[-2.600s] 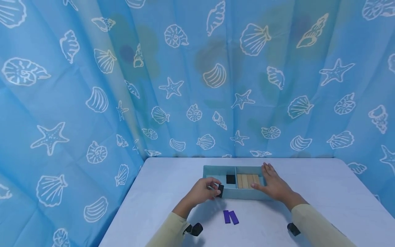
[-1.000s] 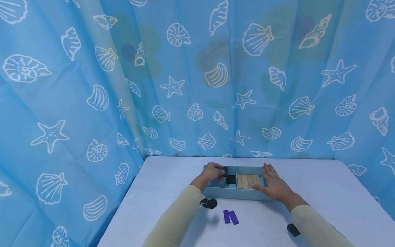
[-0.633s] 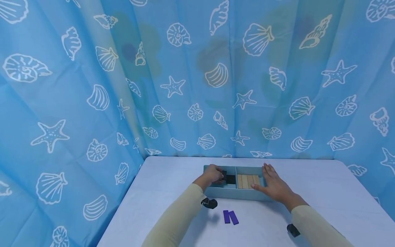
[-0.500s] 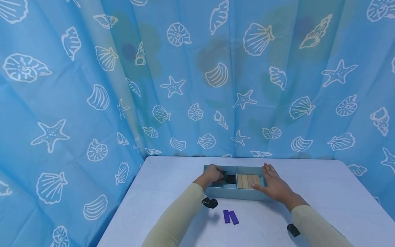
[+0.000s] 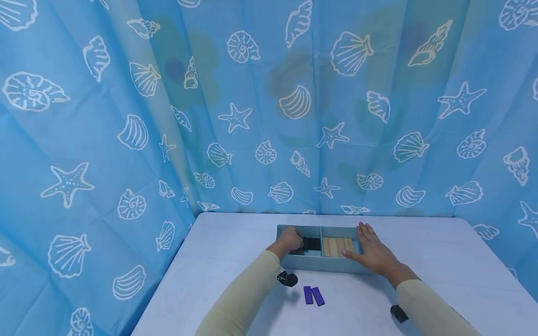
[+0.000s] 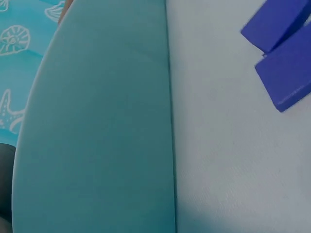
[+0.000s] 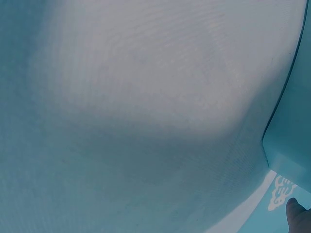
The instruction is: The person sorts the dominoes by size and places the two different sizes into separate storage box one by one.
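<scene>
My left hand [image 5: 290, 239] is down inside the left compartment of a grey-blue divided box [image 5: 323, 264], its fingers curled on a black block, mostly hidden. Beside that one, against the divider, lies another black block [image 5: 313, 244]. In the right compartment several pale wooden blocks [image 5: 338, 247] stand side by side. My right hand [image 5: 375, 252] lies along the box's right end, fingers straight and thumb over the front rim. Two purple blocks [image 5: 313, 296] rest on the table in front of the box. The left wrist view shows the box's side wall [image 6: 107, 121] and the purple blocks [image 6: 286, 77].
The box stands on a white-covered table [image 5: 235, 228]. A blue curtain [image 5: 260, 116] printed with shells and starfish hangs behind and to the left. Black wrist devices [image 5: 287, 279] are worn on both arms. The right wrist view mostly shows white cloth [image 7: 146, 73].
My left hand has carried the black block from in front of the box over its front wall and lowered it into the left compartment beside the other black block. The right hand stays put.
</scene>
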`<state>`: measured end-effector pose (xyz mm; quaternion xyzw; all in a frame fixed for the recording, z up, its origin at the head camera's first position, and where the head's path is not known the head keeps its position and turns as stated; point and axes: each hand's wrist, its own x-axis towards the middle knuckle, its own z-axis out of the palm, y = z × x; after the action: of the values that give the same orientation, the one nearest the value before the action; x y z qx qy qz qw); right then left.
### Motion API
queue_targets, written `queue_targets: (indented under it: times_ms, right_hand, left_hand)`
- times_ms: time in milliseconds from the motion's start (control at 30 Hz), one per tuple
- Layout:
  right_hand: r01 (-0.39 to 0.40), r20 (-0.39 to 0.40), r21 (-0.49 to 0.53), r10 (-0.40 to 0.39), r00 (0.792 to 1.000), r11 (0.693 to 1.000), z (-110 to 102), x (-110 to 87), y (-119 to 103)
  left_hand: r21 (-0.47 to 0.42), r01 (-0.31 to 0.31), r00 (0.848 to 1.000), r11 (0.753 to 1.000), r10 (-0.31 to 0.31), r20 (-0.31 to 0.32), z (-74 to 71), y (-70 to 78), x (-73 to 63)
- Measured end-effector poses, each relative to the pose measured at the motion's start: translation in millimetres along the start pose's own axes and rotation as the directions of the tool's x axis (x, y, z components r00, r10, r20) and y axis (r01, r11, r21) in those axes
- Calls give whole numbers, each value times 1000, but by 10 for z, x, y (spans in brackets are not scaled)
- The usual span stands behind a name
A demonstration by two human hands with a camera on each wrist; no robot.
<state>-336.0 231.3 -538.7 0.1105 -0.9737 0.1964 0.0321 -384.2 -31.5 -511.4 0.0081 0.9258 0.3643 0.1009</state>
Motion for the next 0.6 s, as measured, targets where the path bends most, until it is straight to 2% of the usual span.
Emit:
queue_targets:
  times_ms: [333,600]
  right_hand:
    - [-5,22,15,5,1000,1000,-32,-23,-39]
    - [4,10,18,-4,1000,1000,-32,-24,-39]
  left_hand:
    - [-10,-11,1000,1000,11,-8,-16,-46,-8]
    - [-3,-9,1000,1000,9,-17,-17,-57,-9]
